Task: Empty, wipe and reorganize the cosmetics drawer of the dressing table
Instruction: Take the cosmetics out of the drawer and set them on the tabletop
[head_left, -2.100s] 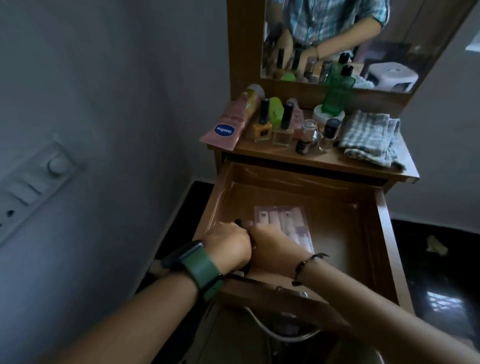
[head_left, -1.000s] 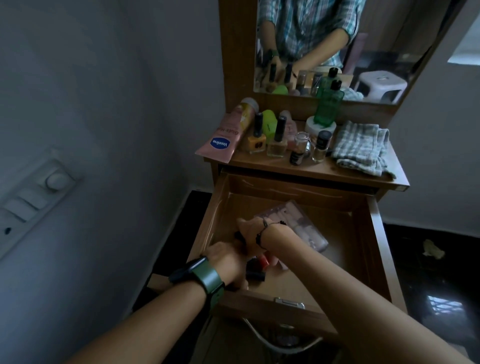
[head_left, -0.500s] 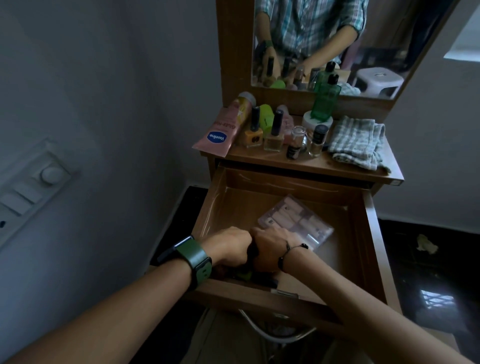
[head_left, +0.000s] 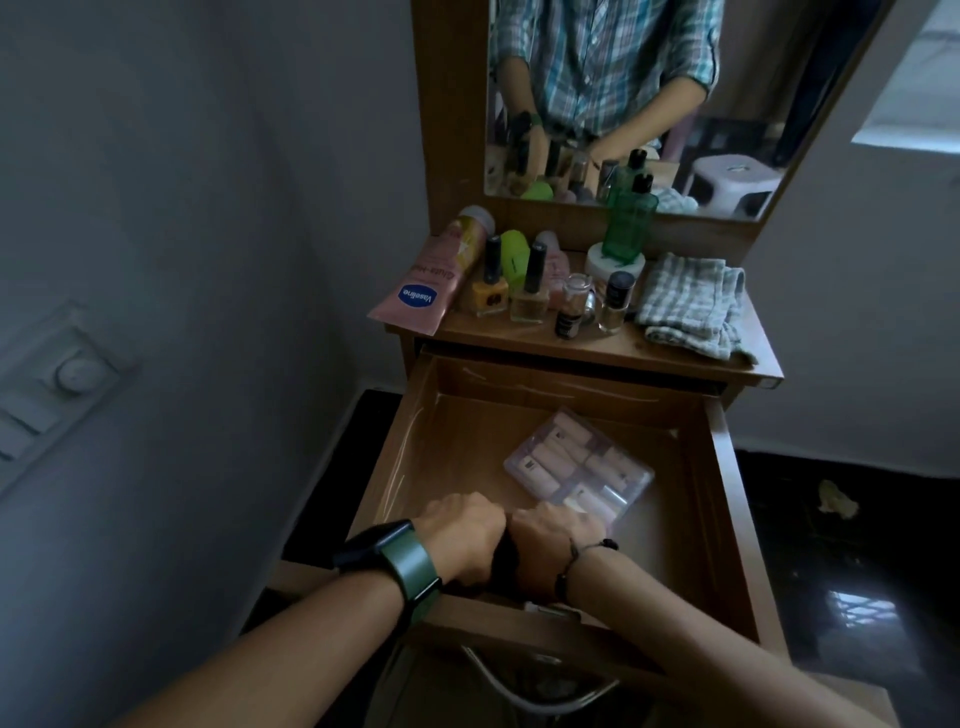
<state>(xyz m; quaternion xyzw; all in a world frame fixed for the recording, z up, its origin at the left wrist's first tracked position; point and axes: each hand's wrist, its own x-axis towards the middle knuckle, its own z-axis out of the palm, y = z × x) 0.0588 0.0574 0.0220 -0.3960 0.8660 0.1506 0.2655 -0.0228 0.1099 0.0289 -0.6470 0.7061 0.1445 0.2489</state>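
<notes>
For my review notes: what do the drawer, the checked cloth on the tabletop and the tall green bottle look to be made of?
Drawer: wood or wood-look laminate, brown with a semi-gloss sheen; light streaks show on its inner walls.
Checked cloth: soft woven fabric, probably cotton, matte; it lies rumpled in folds.
Green bottle: translucent green, glass or clear plastic, which one is not clear; dark cap, probably plastic.
</notes>
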